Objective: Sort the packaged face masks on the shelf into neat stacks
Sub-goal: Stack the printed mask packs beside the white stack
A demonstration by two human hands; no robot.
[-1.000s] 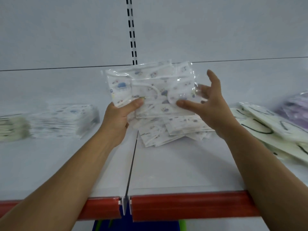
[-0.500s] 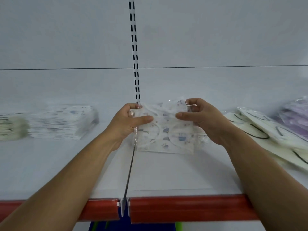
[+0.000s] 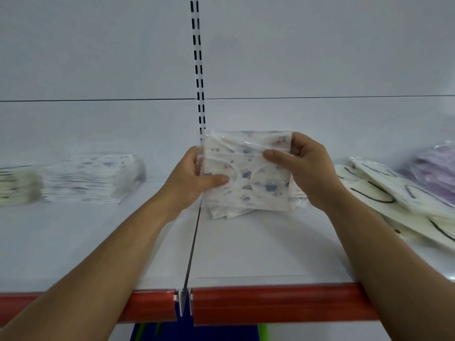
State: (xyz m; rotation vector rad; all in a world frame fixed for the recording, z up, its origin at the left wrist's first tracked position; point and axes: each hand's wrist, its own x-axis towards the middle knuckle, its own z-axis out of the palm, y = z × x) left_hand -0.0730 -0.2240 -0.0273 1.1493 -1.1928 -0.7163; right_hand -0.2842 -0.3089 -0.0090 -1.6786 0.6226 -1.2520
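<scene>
Clear-wrapped cartoon-print white face masks [image 3: 248, 173] held upright over flat white shelf [image 3: 246, 249] with red front strip [image 3: 270, 303]; left hand [image 3: 189, 183] and right hand [image 3: 305, 168] pinch their sides.

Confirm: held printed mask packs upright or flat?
Upright: left hand and right hand grip the mask bundle by its sides, face toward camera.

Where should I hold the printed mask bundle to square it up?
Grip the printed mask bundle by its side edges, one hand from each side, thumbs across the front, as the left hand and right hand do now. It is flat and upright, so side grips probably leave its lower edge free to tap on the shelf.
</scene>
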